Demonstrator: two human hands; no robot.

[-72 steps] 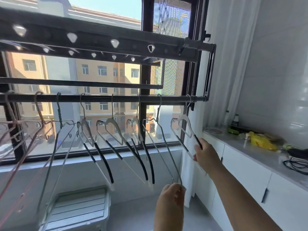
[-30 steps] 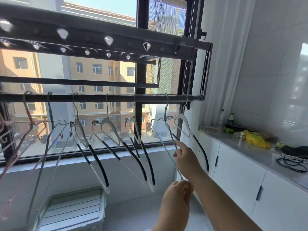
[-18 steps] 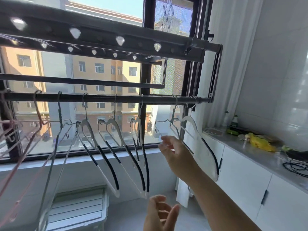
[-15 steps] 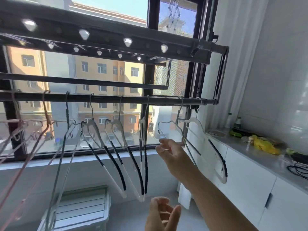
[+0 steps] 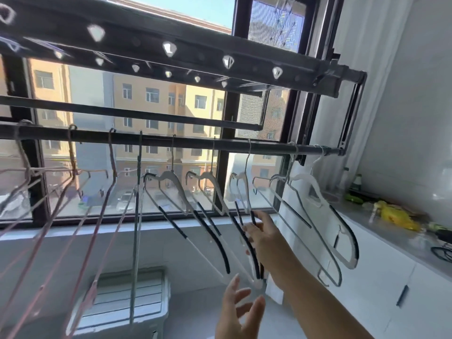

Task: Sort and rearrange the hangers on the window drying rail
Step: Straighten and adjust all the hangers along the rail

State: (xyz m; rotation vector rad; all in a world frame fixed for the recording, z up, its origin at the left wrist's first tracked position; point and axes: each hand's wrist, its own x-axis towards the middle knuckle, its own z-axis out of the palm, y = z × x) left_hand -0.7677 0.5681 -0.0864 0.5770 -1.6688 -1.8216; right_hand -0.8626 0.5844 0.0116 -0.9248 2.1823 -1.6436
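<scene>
Hangers (image 5: 171, 177) are being carried in a row along the dark rail (image 5: 230, 145), pink wire hangers (image 5: 113, 162) at the left and white ones toward the right. One white hanger (image 5: 242, 182) near the middle is being touched on its sloping arm by the right hand (image 5: 263, 237), fingers loosely extended rather than clamped; the left hand (image 5: 237, 311) is being held just below its lower end, fingers spread and holding nothing. The thin frames are being judged light, stiff and quick to swing, so a hold at the neck under the hook, or on the grippy black sleeve, is being advised.
</scene>
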